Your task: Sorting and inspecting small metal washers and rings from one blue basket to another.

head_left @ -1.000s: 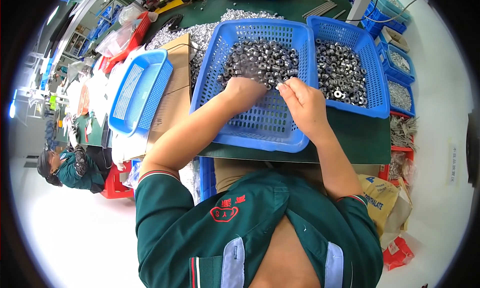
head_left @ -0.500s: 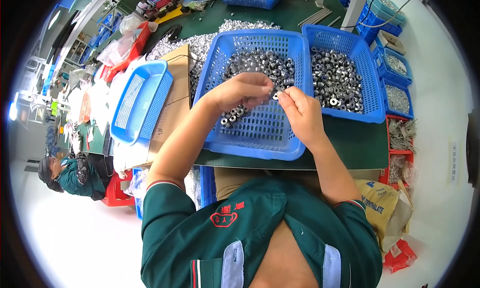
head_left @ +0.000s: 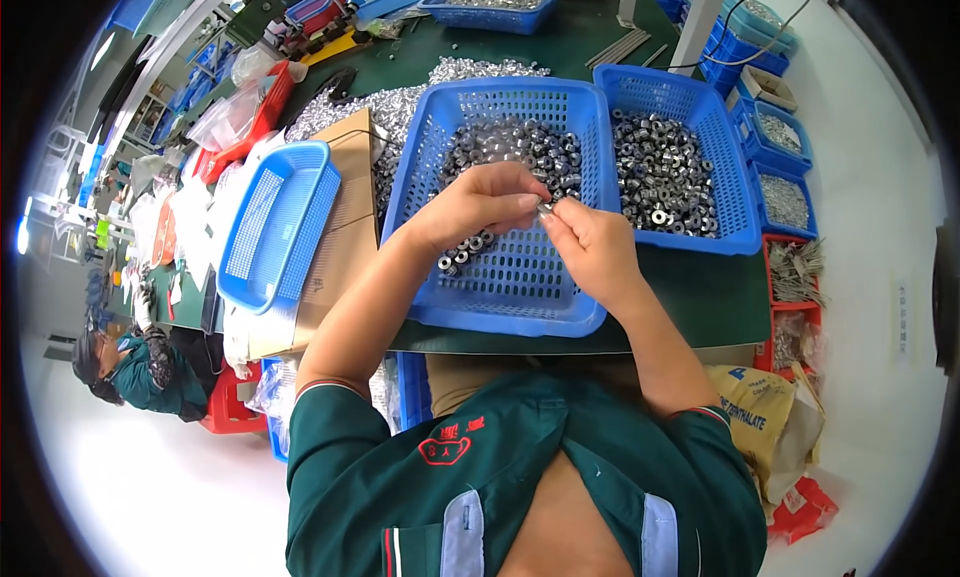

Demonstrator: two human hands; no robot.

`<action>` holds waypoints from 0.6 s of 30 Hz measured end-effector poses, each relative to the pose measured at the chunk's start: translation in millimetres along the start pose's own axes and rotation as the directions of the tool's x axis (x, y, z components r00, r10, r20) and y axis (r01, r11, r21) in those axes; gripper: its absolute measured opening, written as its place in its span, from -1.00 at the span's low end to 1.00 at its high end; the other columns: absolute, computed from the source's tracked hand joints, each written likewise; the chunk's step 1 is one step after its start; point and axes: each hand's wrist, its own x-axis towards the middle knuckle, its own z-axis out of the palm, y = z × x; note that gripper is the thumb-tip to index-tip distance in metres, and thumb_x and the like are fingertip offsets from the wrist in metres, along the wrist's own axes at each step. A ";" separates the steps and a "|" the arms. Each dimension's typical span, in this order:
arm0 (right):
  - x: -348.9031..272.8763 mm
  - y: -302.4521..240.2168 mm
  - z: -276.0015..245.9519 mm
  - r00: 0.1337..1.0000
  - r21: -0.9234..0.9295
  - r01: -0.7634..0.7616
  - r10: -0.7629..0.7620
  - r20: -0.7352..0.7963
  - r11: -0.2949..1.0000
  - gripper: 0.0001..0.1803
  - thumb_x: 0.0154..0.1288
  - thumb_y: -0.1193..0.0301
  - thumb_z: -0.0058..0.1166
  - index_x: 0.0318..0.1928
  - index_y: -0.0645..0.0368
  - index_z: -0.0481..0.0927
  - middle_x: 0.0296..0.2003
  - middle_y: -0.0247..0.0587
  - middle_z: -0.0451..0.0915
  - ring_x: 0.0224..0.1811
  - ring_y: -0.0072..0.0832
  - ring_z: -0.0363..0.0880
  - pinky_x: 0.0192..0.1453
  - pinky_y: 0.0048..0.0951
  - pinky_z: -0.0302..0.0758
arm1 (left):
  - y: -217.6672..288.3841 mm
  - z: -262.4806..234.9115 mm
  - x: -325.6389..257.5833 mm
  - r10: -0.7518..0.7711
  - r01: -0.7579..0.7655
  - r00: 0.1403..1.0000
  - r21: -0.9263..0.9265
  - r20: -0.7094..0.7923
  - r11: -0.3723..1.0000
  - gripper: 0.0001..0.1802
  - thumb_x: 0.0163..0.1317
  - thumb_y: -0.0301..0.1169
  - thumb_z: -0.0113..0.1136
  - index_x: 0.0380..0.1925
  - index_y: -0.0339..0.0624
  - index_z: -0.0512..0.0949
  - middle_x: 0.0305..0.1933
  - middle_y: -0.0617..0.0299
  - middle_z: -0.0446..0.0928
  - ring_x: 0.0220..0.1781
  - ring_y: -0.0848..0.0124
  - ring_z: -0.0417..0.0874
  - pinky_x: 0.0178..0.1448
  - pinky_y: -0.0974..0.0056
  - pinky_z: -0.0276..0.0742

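Note:
My left hand (head_left: pixel 488 209) and my right hand (head_left: pixel 592 245) meet fingertip to fingertip above the middle blue basket (head_left: pixel 505 322). Between their pinched fingers is a small metal ring (head_left: pixel 544 208), partly hidden by the fingertips. Both hands are closed on it. Below them, many loose metal rings (head_left: pixel 520 149) lie toward the basket's far side, with a few more under my left wrist. A second blue basket (head_left: pixel 745 239), right beside the first, holds a thick layer of similar dark and silver rings (head_left: pixel 662 169).
A shallow blue tray (head_left: pixel 262 295) rests on cardboard (head_left: pixel 345 177) at the left. Shiny small parts (head_left: pixel 400 105) are heaped behind the middle basket. Thin rods (head_left: pixel 618 49) lie farther back on the green table (head_left: pixel 700 307). At far left sits another person (head_left: pixel 150 372).
My fingertips have drawn together around the ring, my right hand shifting slightly left. The whole view has shifted a little, so the baskets appear lower.

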 end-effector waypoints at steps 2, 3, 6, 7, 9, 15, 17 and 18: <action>-0.4 -0.8 1.1 1.000 -0.053 0.028 -0.027 0.005 0.998 -0.75 0.26 0.33 0.09 -0.49 0.18 0.43 -0.65 -0.07 0.48 -0.59 -0.09 0.51 -0.54 -0.15 0.35 | -2.2 -3.4 0.2 -0.006 0.005 1.000 0.031 0.027 1.000 -0.77 0.34 -0.36 0.10 -0.10 -0.26 0.51 -0.43 0.28 0.51 -0.46 0.65 0.43 -0.47 0.55 0.23; -0.9 -3.2 2.4 0.996 -0.133 0.086 -0.088 -0.011 0.987 -0.77 0.24 0.36 0.10 -0.49 0.18 0.42 -0.66 -0.08 0.46 -0.61 -0.12 0.49 -0.54 -0.19 0.34 | -2.8 -3.6 0.8 -0.042 0.042 0.999 0.006 0.022 0.999 -0.77 0.34 -0.34 0.11 -0.13 -0.26 0.50 -0.47 0.29 0.49 -0.52 0.64 0.39 -0.51 0.54 0.20; -2.0 -2.9 6.6 0.980 -0.265 0.180 -0.197 -0.040 0.947 -0.79 0.21 0.41 0.13 -0.50 0.16 0.41 -0.67 -0.12 0.46 -0.61 -0.15 0.49 -0.55 -0.21 0.35 | -5.0 -7.4 4.2 -0.129 0.133 0.990 -0.066 0.054 0.989 -0.78 0.34 -0.31 0.11 -0.17 -0.26 0.50 -0.52 0.29 0.46 -0.60 0.63 0.32 -0.55 0.52 0.15; -2.4 -1.9 7.5 0.967 -0.312 0.222 -0.250 -0.051 0.924 -0.79 0.18 0.42 0.14 -0.51 0.14 0.40 -0.67 -0.14 0.47 -0.60 -0.15 0.52 -0.55 -0.18 0.36 | -4.5 -6.4 6.0 -0.158 0.162 0.986 -0.087 0.049 0.983 -0.78 0.34 -0.30 0.10 -0.21 -0.25 0.50 -0.54 0.30 0.44 -0.63 0.62 0.27 -0.57 0.50 0.12; -1.7 -2.2 7.6 0.964 -0.332 0.224 -0.259 -0.064 0.916 -0.81 0.16 0.43 0.14 -0.51 0.12 0.41 -0.66 -0.18 0.49 -0.59 -0.16 0.52 -0.54 -0.17 0.39 | -3.1 -4.4 7.3 -0.197 0.198 0.980 -0.109 0.019 0.974 -0.78 0.32 -0.30 0.12 -0.29 -0.26 0.49 -0.53 0.31 0.41 -0.61 0.62 0.24 -0.58 0.49 0.10; 4.1 1.6 -5.6 0.999 0.020 -0.022 0.021 0.045 1.000 -0.72 0.29 0.26 0.06 -0.47 0.17 0.47 -0.59 -0.03 0.49 -0.53 -0.05 0.51 -0.49 -0.16 0.35 | 12.2 5.3 0.6 -0.067 0.073 0.996 0.105 -0.058 0.992 -0.81 0.30 -0.41 0.14 -0.14 -0.25 0.52 -0.40 0.32 0.51 -0.39 0.63 0.46 -0.38 0.54 0.31; 4.6 2.1 -2.9 0.998 0.043 -0.040 0.039 0.040 0.998 -0.71 0.30 0.24 0.06 -0.47 0.17 0.47 -0.59 -0.01 0.49 -0.52 -0.04 0.51 -0.49 -0.15 0.34 | 20.9 2.7 0.6 -0.060 0.063 0.998 0.166 -0.026 0.984 -0.80 0.31 -0.44 0.11 -0.11 -0.24 0.52 -0.34 0.35 0.52 -0.26 0.62 0.50 -0.24 0.52 0.40; 3.8 1.7 -2.2 0.998 0.023 -0.048 0.047 0.033 0.999 -0.71 0.30 0.24 0.06 -0.47 0.17 0.48 -0.59 -0.01 0.49 -0.52 -0.04 0.51 -0.49 -0.14 0.34 | 30.3 3.5 4.0 -0.047 0.042 0.999 0.242 0.012 0.969 -0.81 0.31 -0.44 0.10 -0.10 -0.24 0.53 -0.33 0.36 0.52 -0.25 0.62 0.50 -0.21 0.51 0.42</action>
